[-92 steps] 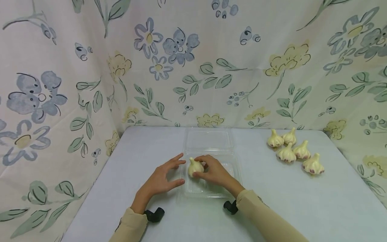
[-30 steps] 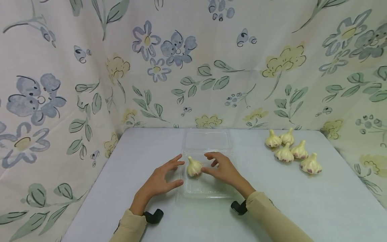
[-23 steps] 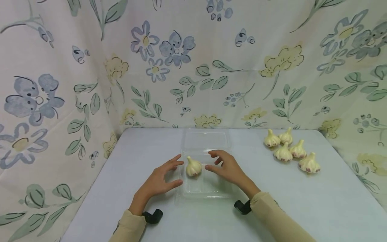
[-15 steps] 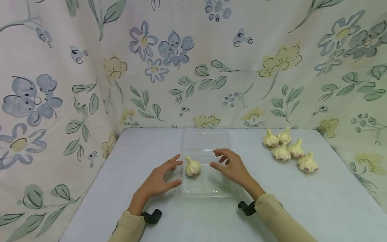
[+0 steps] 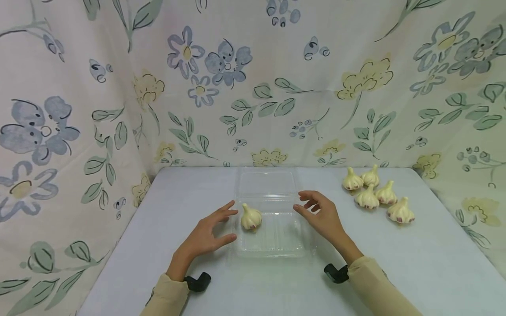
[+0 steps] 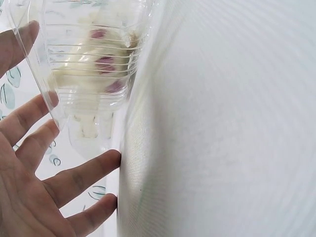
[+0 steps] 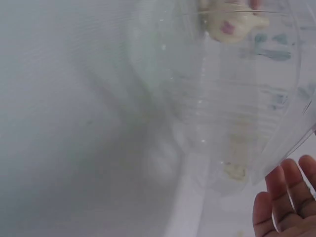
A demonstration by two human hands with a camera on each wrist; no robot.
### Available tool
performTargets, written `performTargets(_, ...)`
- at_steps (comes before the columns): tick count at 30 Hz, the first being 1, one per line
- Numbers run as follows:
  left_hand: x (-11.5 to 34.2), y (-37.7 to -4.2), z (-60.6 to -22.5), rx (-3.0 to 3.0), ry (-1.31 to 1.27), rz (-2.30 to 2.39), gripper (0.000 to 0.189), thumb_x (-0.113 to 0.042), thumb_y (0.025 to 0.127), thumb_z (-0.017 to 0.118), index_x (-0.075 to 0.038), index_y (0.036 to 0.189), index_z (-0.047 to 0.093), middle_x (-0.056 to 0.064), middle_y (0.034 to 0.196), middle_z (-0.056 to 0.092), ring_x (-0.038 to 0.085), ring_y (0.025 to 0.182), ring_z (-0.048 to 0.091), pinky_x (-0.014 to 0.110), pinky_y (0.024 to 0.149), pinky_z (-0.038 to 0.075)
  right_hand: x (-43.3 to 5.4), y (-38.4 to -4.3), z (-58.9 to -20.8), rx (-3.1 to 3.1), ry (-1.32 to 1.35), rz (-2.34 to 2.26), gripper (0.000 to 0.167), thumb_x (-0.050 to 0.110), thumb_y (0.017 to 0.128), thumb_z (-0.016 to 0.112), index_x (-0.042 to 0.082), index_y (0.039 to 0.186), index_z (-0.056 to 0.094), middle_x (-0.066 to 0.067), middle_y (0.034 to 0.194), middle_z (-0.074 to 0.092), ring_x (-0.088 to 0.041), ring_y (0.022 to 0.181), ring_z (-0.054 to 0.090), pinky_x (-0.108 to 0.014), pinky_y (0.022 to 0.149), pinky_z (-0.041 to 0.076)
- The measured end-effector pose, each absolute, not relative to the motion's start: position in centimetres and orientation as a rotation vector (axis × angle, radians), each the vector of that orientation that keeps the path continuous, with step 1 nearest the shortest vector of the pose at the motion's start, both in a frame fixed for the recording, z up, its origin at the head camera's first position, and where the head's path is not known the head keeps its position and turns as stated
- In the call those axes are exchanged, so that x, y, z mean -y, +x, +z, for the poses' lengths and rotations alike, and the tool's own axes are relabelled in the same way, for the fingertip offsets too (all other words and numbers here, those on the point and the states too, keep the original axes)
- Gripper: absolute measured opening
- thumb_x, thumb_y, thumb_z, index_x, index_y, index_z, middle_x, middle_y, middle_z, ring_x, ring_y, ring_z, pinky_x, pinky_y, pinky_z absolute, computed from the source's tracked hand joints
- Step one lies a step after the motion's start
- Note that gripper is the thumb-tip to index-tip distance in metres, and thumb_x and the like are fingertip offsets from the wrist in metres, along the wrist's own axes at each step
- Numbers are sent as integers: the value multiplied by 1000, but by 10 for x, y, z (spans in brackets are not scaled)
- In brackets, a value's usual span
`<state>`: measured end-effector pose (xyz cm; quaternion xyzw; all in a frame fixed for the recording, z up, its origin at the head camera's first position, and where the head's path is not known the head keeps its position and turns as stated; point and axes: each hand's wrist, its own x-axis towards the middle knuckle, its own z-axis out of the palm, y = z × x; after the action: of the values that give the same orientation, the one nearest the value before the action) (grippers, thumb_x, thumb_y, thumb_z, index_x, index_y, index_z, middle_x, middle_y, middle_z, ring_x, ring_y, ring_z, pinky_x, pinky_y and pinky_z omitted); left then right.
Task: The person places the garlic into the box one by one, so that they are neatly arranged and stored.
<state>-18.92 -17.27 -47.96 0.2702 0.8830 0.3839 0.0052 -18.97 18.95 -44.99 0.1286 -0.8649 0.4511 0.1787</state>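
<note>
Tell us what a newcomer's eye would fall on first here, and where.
Probably the floral cloth behind the white table. Then the lone garlic bulb in the left side of the open clear container, between the left hand and right hand, and five bulbs at the table's far right.

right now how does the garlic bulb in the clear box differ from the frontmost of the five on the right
The boxed bulb sits in the clear box; the loose bulb sits on the white table. In the head view, the boxed bulb's stem leans left, the loose bulb's slightly right. Both are pale with purple patches.
</note>
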Motion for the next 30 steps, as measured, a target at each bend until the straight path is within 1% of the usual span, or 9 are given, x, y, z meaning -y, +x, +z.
performTargets(6,172,-191,-481,-2766,851,1196,64,-39,90,77,-23,148,55,-12,166,32,29,130,62,63,110,42,-204,-183,-460,2461,261,1278,39,23,88,82,10,122,68,-14,111,74,-12,89,64,-34,76,56)
performTargets(12,172,-191,-480,-2771,854,1196,64,-38,90,77,-22,147,55,-8,167,34,29,129,63,63,110,43,-216,-179,-467,2457,226,1263,39,24,88,81,10,122,68,-14,109,74,-8,86,62,-25,73,54)
performTargets(16,172,-190,-480,-2774,845,1195,64,-37,89,78,-22,147,55,-10,166,34,28,129,63,63,110,43,-224,-177,-469,2466,213,1248,39,25,89,81,8,122,68,-15,110,74,-5,87,62,-22,73,53)
performTargets(19,173,-189,-481,-2774,845,1198,64,-37,89,78,-22,147,55,-9,166,34,28,129,63,63,110,43,-231,-176,-470,2466,189,1231,39,25,89,81,7,122,68,-14,110,74,-9,88,63,-23,74,53)
performTargets(24,173,-190,-481,-2773,857,1199,64,-38,90,78,-22,147,55,-8,166,34,29,128,64,63,109,43,-241,-172,-473,2456,151,1226,39,24,89,80,7,122,69,-15,111,73,-23,93,65,-23,77,51)
performTargets(27,173,-190,-480,-2775,861,1198,64,-37,90,78,-22,147,55,-9,166,33,29,127,64,63,109,43,-246,-170,-475,2462,132,1218,40,25,90,80,7,123,69,-15,112,73,-25,95,64,-23,78,49)
performTargets(30,172,-190,-480,-2776,864,1195,64,-36,89,78,-21,147,55,-7,166,34,30,127,64,63,109,43,-252,-168,-477,2466,120,1194,40,25,90,80,8,124,68,-15,114,72,-25,97,64,-23,80,48)
